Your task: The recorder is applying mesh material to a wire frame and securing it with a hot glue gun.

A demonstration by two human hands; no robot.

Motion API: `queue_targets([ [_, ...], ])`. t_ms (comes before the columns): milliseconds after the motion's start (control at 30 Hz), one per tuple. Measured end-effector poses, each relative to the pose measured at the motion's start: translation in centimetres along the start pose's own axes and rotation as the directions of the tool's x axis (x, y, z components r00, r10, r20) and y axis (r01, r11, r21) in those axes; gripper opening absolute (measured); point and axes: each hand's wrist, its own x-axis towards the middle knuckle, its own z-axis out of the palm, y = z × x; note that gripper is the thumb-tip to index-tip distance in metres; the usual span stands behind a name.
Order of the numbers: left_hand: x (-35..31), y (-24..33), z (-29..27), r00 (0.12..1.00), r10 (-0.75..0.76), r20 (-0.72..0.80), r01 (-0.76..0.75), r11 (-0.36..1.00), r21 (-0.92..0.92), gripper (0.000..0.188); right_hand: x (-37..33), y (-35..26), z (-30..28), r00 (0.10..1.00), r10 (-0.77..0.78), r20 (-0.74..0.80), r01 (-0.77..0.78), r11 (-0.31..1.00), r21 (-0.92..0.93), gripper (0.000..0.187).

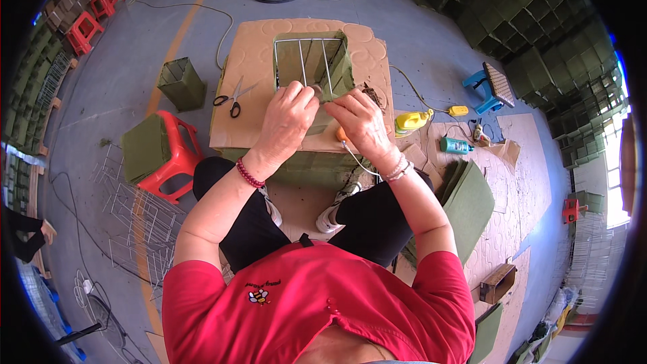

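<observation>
A green, fabric-like box with a silver wire frame in its open side lies before me on a cardboard sheet. Both hands meet at the near end of this box. My left hand is closed, thumb and fingers pinched by the wire ends. Just right of it, my right hand is pinched too, close to the left fingertips. What lies between the fingers is too small and covered to make out. Below my right hand is an orange-ended tool with a white cord. Black-handled scissors lie left of the box.
A red stool with green sheets stands at left, near an upright green box and wire frames. At right are a yellow bottle, a teal bottle, a blue stool and green panels.
</observation>
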Motion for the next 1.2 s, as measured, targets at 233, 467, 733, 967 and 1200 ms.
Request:
queue_targets([
  [233, -0.3, -0.2, 0.2, 0.999, -0.028, -0.016, 0.025, 0.988, -0.149, 0.009, 0.4, -0.2, 2.1, 0.995, 0.031, -0.095, -0.031, 1.0, -0.003, 0.03],
  [467, -0.8, -0.6, 0.4, 0.998, -0.057, -0.021, 0.053, 0.984, -0.169, 0.009, 0.7, 0.8, 2.3, 0.999, -0.042, 0.002, 0.042, 0.999, 0.01, 0.028],
  [733, -0.9, -0.5, 0.0, 0.999, 0.001, -0.049, -0.006, 0.996, -0.092, 0.013, 0.3, 1.7, 1.4, 0.897, 0.363, -0.251, -0.358, 0.931, 0.066, 0.014],
  [967, -1.5, 0.1, 1.8, 0.993, 0.036, -0.114, -0.05, 0.991, -0.127, 0.009, 0.7, 5.5, 1.9, 0.639, 0.768, 0.038, -0.768, 0.64, -0.01, 0.029],
  [1200, -0.8, -0.8, 0.9, 0.994, 0.073, -0.076, -0.054, 0.972, 0.23, 0.011, 3.3, 6.7, 2.1, 0.839, 0.528, 0.128, -0.534, 0.846, 0.007, 0.026],
])
